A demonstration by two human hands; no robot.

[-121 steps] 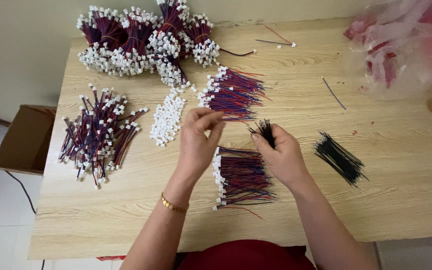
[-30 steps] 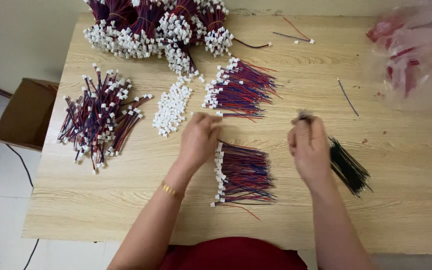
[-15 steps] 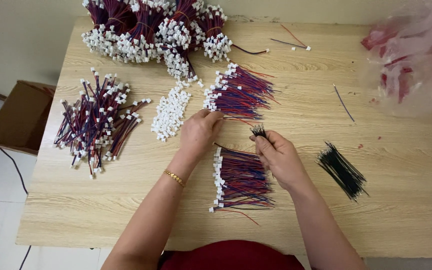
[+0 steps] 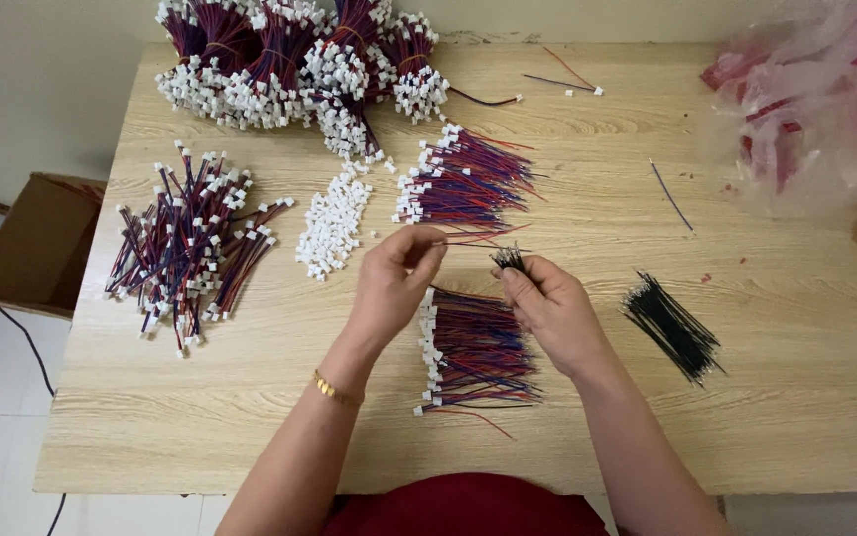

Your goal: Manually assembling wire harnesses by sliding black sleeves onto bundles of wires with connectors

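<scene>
Both forearms reach forward from the person's body and angle toward each other, bare to the elbow. The left hand, a thin gold bangle at its wrist, is raised with fingertips pinched together just above and left of the wire bundle. The right hand hovers at that bundle's upper right corner, fingers curled closed, thumb pressed against the forefinger.

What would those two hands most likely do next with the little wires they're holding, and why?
Probably the right hand feeds one wire from its small bunch of black wires toward the connector lead pinched in the left hand. The two hands sit close together above the pile of red-and-blue leads.
</scene>
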